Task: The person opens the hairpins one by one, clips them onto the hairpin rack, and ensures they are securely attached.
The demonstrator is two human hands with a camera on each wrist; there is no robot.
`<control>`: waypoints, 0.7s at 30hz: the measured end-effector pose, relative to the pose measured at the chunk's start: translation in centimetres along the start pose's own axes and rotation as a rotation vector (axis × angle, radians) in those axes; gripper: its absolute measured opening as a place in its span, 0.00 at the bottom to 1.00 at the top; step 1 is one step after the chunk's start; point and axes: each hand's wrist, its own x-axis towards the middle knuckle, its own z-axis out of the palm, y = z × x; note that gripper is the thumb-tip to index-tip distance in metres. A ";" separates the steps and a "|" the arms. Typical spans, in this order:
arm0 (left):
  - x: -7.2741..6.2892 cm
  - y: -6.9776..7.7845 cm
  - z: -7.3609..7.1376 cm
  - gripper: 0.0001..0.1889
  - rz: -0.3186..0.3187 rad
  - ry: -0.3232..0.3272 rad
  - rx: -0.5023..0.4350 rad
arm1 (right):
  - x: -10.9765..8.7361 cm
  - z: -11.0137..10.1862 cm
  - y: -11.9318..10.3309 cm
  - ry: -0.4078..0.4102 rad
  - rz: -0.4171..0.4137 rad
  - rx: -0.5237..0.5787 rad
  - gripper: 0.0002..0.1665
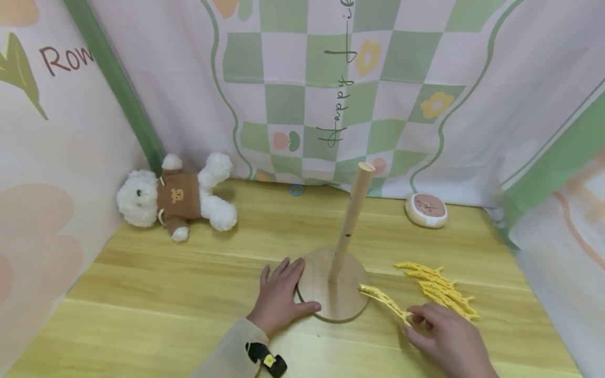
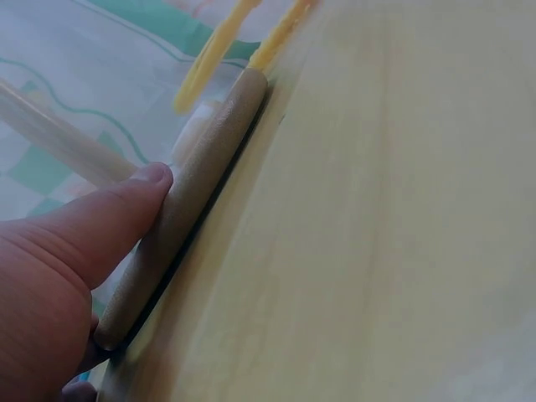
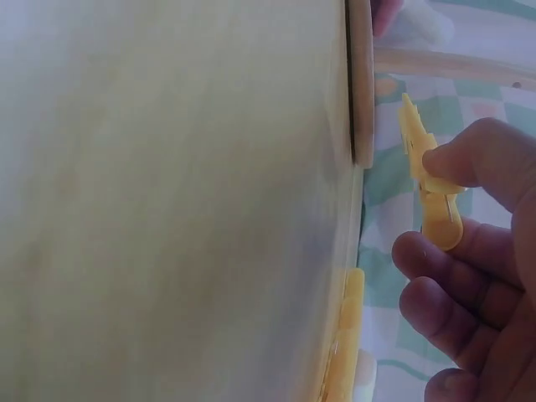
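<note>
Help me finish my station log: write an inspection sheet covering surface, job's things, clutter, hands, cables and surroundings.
Surface: yellowish wood-grain tabletop.
Job's things: wooden stand, its post upright on a round base; overlapping yellow plastic pieces to its right.
Clutter: white plush toy in a brown top, lying down; pink-faced white device; small blue ring near the back edge.
Hands: left hand touches the base's rim; right hand pinches one notched yellow piece.
Cables: nothing seen.
Surroundings: printed curtains behind and at both sides.
</note>
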 end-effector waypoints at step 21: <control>0.0 0.1 -0.2 0.56 -0.004 -0.012 -0.010 | 1.8 0.9 -1.0 0.043 -0.102 0.053 0.15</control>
